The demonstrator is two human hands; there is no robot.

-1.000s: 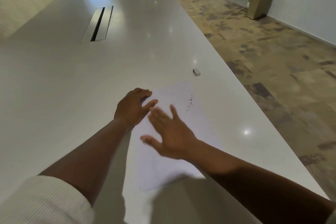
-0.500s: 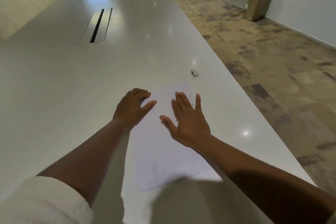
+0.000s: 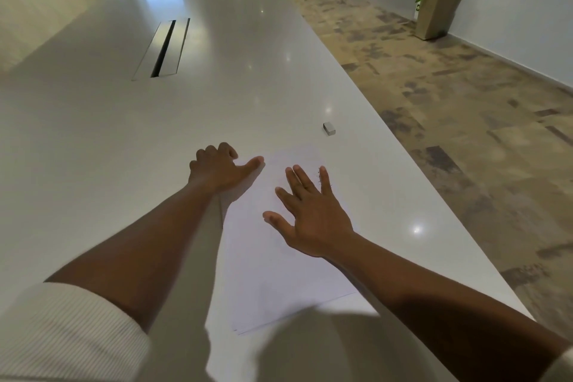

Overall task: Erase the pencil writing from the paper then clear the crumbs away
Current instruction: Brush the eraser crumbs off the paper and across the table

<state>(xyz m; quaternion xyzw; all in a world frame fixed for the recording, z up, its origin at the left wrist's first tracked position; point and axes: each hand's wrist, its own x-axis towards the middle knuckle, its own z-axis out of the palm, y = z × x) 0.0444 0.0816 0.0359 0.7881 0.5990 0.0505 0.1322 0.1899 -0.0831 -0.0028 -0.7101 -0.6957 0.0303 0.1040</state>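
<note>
A white sheet of paper lies on the long white table near its right edge. My left hand rests at the sheet's far left corner, fingers curled, thumb pressing on the paper. My right hand lies flat on the sheet with fingers spread, holding nothing. Dark eraser crumbs show between its fingers near the sheet's far right corner. A small white eraser sits on the table just beyond the paper.
The table's right edge runs close to the paper, with patterned floor below. A cable slot is set in the table's middle, far ahead. A potted plant stands by the right wall.
My right hand swept from the sheet's middle forward and right toward the crumbs at the far corner, and now lies flat there. My left hand stayed put on the corner.
</note>
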